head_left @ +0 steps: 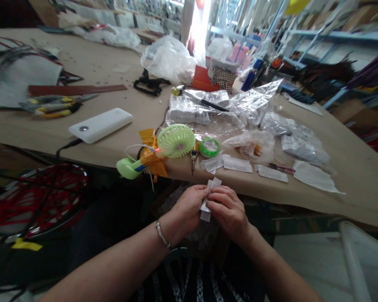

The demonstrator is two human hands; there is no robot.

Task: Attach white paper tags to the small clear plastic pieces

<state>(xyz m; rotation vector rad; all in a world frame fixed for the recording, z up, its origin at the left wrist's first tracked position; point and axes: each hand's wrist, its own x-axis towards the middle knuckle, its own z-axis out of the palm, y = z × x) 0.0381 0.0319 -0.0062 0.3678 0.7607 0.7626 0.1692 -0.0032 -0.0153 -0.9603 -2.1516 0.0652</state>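
Between my two hands, just off the table's front edge, are small white printed labels [205, 214], their ends sticking out above and below my fingers. My left hand [190, 205] pinches them from the left, a silver bracelet on its wrist. From the right, the fingers of my right hand [228, 209] are curled over the same labels. On the table just beyond lie more printed labels [237, 164], with another label strip [272, 173] to their right. A green round tub [209, 147] with whitish contents and a small pointed tool [193, 159] stand near them.
A green fan [176, 141] wrapped in orange tape is at the table edge, left of the tub. Farther left lie a white power bank [101, 125] and several pliers [55, 105]. A hammer [201, 100] rests on clear plastic packs. Tweezers [282, 168] lie right.
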